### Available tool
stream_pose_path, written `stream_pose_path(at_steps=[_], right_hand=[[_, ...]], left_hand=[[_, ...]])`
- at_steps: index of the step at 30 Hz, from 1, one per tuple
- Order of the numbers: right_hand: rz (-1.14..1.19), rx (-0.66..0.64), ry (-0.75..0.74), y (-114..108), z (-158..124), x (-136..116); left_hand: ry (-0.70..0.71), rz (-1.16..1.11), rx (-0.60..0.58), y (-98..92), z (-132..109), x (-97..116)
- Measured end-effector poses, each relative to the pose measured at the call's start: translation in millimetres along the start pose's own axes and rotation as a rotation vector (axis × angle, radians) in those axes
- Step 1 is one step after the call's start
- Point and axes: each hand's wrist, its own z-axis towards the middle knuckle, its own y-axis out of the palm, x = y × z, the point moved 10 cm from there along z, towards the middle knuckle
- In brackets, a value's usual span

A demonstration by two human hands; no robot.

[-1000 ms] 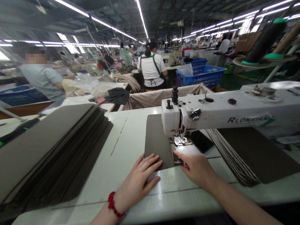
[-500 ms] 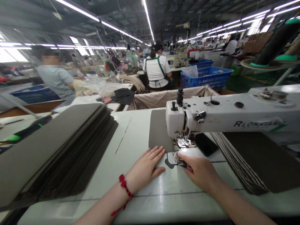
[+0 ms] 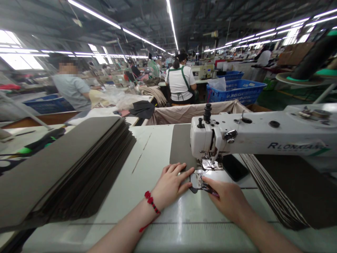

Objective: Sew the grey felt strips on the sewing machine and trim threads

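Note:
A dark grey sheet [image 3: 181,146] lies flat on the table and runs under the presser foot of the white sewing machine [image 3: 252,130]. My left hand [image 3: 172,182], with a red and black bracelet at the wrist, rests with fingers spread on the sheet's near edge, left of the needle plate [image 3: 200,178]. Just right of the plate, my right hand [image 3: 228,196] is closed around small thread snips [image 3: 210,190] with a dark purplish handle, mostly hidden by the fingers. The right index fingertip is at the plate's near part.
A tall stack of grey sheets [image 3: 79,168] stands on the left. Another stack [image 3: 295,186] lies right, partly beneath the machine arm. A black phone [image 3: 235,167] is behind my right hand. Beyond the table are a cloth-lined bin [image 3: 171,115], a blue crate [image 3: 237,91] and seated co-workers.
My left hand has shifted right towards the needle plate, its fingers spread wider. The right hand stays closed on the snips, almost in place. The whole view has shifted slightly.

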Motion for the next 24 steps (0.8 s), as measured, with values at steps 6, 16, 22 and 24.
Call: stream_pose_path(at_steps=[6, 16, 22, 24], right_hand=[[-0.007, 0.012, 0.002, -0.9, 0.8, -0.7], [-0.004, 0.013, 0.013, -1.1, 1.1, -0.7], [-0.011, 0.010, 0.013, -2.7, 1.0, -2.3], [-0.011, 0.005, 0.017, -2.1, 0.6, -1.8]], left_hand=[[-0.020, -0.007, 0.050, 1.4, 3.2, -3.6], [-0.039, 0.004, 0.050, -0.1, 5.7, -4.2], [-0.046, 0.017, 0.055, 1.6, 6.0, -5.7], [-0.047, 0.014, 0.055, 1.5, 5.9, -5.7]])
